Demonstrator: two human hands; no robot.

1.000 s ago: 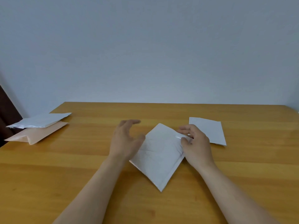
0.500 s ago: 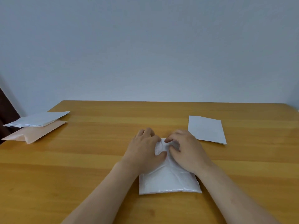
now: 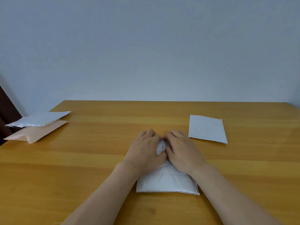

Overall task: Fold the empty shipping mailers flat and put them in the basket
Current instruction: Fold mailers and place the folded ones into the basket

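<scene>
**Folded and pinned: white mailer now doubled under both hands**

Since a second ago, the white padded mailer (image 3: 167, 182) has gone from a diamond lying open between the hands to a doubled-over rectangle, squared to the near edge of the surface (image 3: 81, 168). It lies at the centre of that surface, close to the person. Its skin is glossy, crinkled plastic, puffed and quilted, with the fold forming a rounded, springy edge nearest the camera.

The left hand (image 3: 144, 148) and right hand (image 3: 181, 150) lie palm-down side by side on its far half, thumbs almost meeting, and press it flat. Neither is clenched or pinching anything that shows, though the fingertips are hidden beyond the knuckles.

The step in hand looks like flattening the fold. Padding of this kind will likely spring back, so the next move calls for firm, even pressure along the crease, then a grip that keeps both layers together for the lift. No basket is in view, so it must be found first.

To the right, well apart, a flat white mailer (image 3: 207, 129) lies smooth and matte. At the far left corner a silvery-white mailer (image 3: 39, 119) rests on a tan mailer (image 3: 37, 133), which is creased and slightly puffed.
</scene>
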